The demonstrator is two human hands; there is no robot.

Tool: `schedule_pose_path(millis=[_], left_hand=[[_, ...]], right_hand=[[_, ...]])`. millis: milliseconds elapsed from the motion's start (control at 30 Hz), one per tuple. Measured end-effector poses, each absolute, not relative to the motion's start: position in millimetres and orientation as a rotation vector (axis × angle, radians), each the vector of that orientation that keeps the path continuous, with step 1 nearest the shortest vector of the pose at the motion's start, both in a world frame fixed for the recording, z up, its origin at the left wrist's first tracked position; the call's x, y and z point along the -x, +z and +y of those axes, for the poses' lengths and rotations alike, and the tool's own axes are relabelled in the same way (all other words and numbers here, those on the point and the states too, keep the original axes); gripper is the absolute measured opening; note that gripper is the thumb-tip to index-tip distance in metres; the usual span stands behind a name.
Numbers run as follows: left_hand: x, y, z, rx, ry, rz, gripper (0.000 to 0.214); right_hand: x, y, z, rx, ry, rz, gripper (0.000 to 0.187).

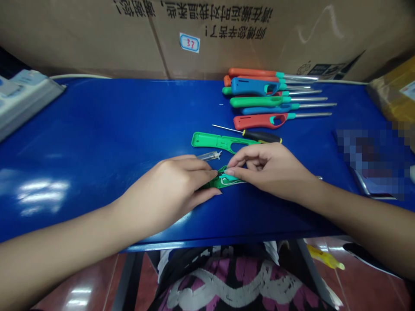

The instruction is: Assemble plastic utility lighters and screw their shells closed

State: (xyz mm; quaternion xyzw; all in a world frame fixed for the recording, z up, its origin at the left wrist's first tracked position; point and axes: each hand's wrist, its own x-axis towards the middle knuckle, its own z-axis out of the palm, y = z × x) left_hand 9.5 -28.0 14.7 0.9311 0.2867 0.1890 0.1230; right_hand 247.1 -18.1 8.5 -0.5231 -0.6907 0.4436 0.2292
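My left hand (177, 183) and my right hand (269, 166) meet at the middle of the blue table (97, 142), both pinched on a green lighter shell half (223, 180) with a teal trigger piece in it. The shell lies flat on the table, partly hidden under my fingers. Just behind it lie the other green shell half (215, 140), a small clear gas tube (209, 156) and a black-handled screwdriver (259, 136).
Several long-nosed lighters (269, 97) in red, blue and green lie in a row at the back right. Cardboard boxes (227, 34) wall the far edge. A grey power strip (22, 101) sits far left. A blurred-out object (372, 164) lies at the right.
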Motion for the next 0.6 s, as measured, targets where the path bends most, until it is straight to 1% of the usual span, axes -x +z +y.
schedule_pose_path(millis=[167,600], left_hand=[[-9.8,16.2,-28.1,-2.719,0.551,0.817,0.019],[-11.8,13.5,-29.8,-2.75,0.582,0.814,0.019]], right_hand=[[-247.3,9.4,-18.8,1.433,1.216,-1.908,0.016],[-248.6,6.9,-19.7,1.321,1.039,-2.046,0.012]])
